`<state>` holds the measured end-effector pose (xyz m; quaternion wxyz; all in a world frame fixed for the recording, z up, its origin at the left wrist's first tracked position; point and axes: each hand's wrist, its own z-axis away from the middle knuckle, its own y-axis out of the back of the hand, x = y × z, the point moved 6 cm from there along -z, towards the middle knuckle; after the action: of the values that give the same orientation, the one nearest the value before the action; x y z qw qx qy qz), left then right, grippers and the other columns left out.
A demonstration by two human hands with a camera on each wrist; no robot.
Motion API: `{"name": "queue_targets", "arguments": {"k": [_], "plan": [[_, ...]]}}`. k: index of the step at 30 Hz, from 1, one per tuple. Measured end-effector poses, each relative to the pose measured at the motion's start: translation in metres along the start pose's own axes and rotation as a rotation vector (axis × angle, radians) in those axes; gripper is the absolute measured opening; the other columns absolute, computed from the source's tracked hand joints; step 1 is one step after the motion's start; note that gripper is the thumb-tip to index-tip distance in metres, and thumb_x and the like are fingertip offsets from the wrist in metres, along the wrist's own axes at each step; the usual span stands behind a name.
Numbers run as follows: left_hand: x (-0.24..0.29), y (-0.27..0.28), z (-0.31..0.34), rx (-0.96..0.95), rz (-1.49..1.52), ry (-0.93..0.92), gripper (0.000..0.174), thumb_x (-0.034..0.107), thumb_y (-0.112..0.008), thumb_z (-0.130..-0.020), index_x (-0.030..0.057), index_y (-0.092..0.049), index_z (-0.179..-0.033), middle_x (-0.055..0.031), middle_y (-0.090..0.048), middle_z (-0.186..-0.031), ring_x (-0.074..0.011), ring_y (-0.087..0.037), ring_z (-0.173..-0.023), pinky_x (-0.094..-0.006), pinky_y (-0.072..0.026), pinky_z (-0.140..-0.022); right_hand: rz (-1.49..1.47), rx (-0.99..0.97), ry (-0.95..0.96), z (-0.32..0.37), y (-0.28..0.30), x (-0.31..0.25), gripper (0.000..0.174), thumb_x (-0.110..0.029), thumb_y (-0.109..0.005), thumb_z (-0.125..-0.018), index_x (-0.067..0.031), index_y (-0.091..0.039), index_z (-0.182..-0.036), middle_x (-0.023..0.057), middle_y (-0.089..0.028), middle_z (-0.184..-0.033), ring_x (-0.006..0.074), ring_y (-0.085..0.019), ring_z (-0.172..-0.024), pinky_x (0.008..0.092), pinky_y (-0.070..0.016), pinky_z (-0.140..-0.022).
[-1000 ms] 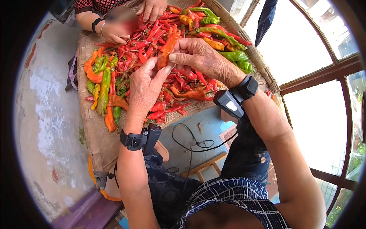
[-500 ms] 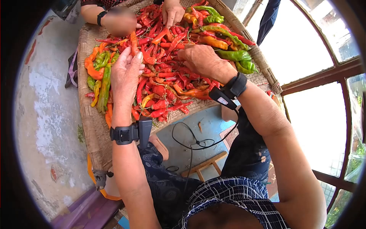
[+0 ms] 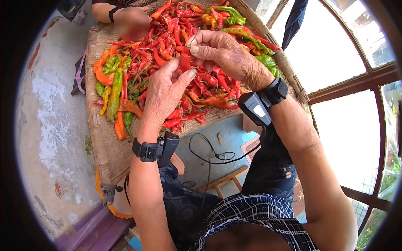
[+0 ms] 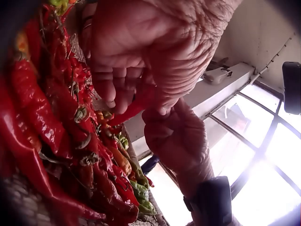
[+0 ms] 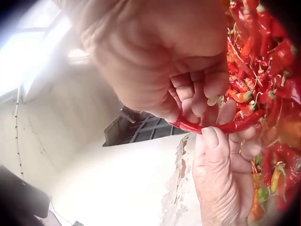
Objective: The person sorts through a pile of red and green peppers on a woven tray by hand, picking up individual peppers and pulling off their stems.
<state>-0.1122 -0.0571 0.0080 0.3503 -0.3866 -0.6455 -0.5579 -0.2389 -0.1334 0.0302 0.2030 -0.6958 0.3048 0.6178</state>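
Observation:
In the head view a red chili pepper is held up between both hands, above the pile. My left hand pinches its body between thumb and fingers. The right hand pinches the stem end, where a thin stem sticks up. Seen from the right wrist, the pepper is long, slim and slightly curved, with the left thumb pressed against it. Below the hands lie many red chili peppers, heaped on a woven tray.
Green and yellow peppers lie at the tray's left, with more green ones at the right. Another person's forearm reaches over the far edge. A cable and a wooden stool are below. Windows line the right side.
My hands first held an orange pepper together. The left then carried it to the left while the right reached into the pile. Now both have come together on a red chili pepper.

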Motion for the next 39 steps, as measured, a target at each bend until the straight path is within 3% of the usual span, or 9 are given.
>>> {"name": "queue_targets", "arguments": {"k": [5,7,10,14,18,21,24,35,39], "plan": [[-0.002,-0.001,0.002,0.04,-0.04,0.023,0.029,0.027,-0.058,-0.095,-0.0009,-0.064,-0.097,-0.0013,-0.063,-0.078,-0.0058,-0.053,-0.062,-0.0227,-0.0438,-0.059,0.071,0.011,0.037,-0.003,0.009,0.009,0.02,-0.024,-0.062,-0.092,-0.0042,-0.062,-0.096,0.004,-0.063,-0.076,0.011,-0.06,-0.066,0.0252,-0.048,-0.058],[-0.005,0.01,0.002,0.178,0.012,0.016,0.027,0.026,-0.059,-0.094,0.0001,-0.063,-0.088,-0.0039,-0.062,-0.069,-0.0093,-0.056,-0.057,-0.0254,-0.0457,-0.055,0.672,0.195,0.291,-0.003,0.027,0.01,0.018,-0.021,-0.063,-0.088,-0.0036,-0.062,-0.092,0.0114,-0.065,-0.08,0.0226,-0.065,-0.071,0.0349,-0.0517,-0.062],[-0.017,0.029,0.0,0.253,0.005,0.099,0.026,0.028,-0.056,-0.096,0.0037,-0.065,-0.097,0.0026,-0.058,-0.074,-0.0037,-0.048,-0.057,-0.0187,-0.0366,-0.051,1.237,0.107,0.179,0.003,0.032,0.034,0.016,-0.018,-0.064,-0.083,-0.0033,-0.062,-0.089,0.0172,-0.065,-0.087,0.032,-0.065,-0.081,0.0437,-0.0524,-0.07],[-0.023,0.044,-0.005,0.369,-0.029,0.043,0.022,0.023,-0.058,-0.094,0.001,-0.06,-0.091,-0.0016,-0.057,-0.069,-0.0073,-0.048,-0.058,-0.0246,-0.0399,-0.054,1.429,0.046,0.013,0.002,0.034,0.056,0.017,-0.018,-0.065,-0.08,-0.0065,-0.064,-0.092,0.0161,-0.063,-0.093,0.0365,-0.063,-0.088,0.0475,-0.0509,-0.072],[-0.046,0.047,-0.012,0.372,-0.003,-0.005,0.024,0.02,-0.062,-0.091,-0.0012,-0.059,-0.102,-0.0052,-0.059,-0.075,-0.0105,-0.053,-0.062,-0.0284,-0.0445,-0.059,1.465,0.006,-0.122,-0.003,0.034,0.06,0.014,-0.018,-0.064,-0.08,-0.0074,-0.064,-0.089,0.0162,-0.063,-0.094,0.036,-0.063,-0.089,0.0468,-0.0515,-0.071],[-0.043,0.048,-0.009,0.445,-0.247,-0.041,0.04,0.018,-0.061,-0.092,-0.0008,-0.053,-0.127,-0.0062,-0.064,-0.096,-0.0108,-0.059,-0.08,-0.0264,-0.0493,-0.071,1.477,0.044,0.017,-0.004,0.033,0.055,0.012,-0.015,-0.063,-0.08,-0.0058,-0.062,-0.086,0.0161,-0.064,-0.09,0.0353,-0.064,-0.086,0.0463,-0.0512,-0.07],[-0.033,0.049,-0.005,0.408,-0.328,-0.048,0.046,0.018,-0.062,-0.091,0.0008,-0.049,-0.131,-0.0096,-0.063,-0.097,-0.0143,-0.06,-0.079,-0.0282,-0.0497,-0.074,1.293,0.137,0.136,-0.001,0.029,0.034,0.011,-0.014,-0.061,-0.081,-0.0035,-0.06,-0.084,0.015,-0.064,-0.083,0.034,-0.064,-0.079,0.044,-0.0511,-0.067],[-0.006,0.01,-0.001,0.128,-0.203,-0.185,0.031,0.012,-0.065,-0.086,0.0033,-0.059,-0.115,-0.0102,-0.063,-0.09,-0.0149,-0.059,-0.067,-0.0322,-0.0509,-0.07,0.723,-0.172,0.191,0.012,-0.003,0.02,0.015,-0.016,-0.064,-0.085,-0.003,-0.061,-0.091,0.0128,-0.066,-0.077,0.0281,-0.065,-0.072,0.0379,-0.0513,-0.064],[-0.019,0.017,-0.003,0.118,-0.157,-0.033,0.021,0.014,-0.065,-0.088,0.0027,-0.062,-0.106,-0.0066,-0.062,-0.079,-0.0105,-0.056,-0.063,-0.028,-0.0503,-0.063,0.677,0.07,0.333,0.013,0.022,0.011,0.014,-0.014,-0.063,-0.087,-0.0044,-0.063,-0.096,0.0129,-0.065,-0.075,0.0284,-0.064,-0.069,0.0369,-0.0505,-0.063]]}}
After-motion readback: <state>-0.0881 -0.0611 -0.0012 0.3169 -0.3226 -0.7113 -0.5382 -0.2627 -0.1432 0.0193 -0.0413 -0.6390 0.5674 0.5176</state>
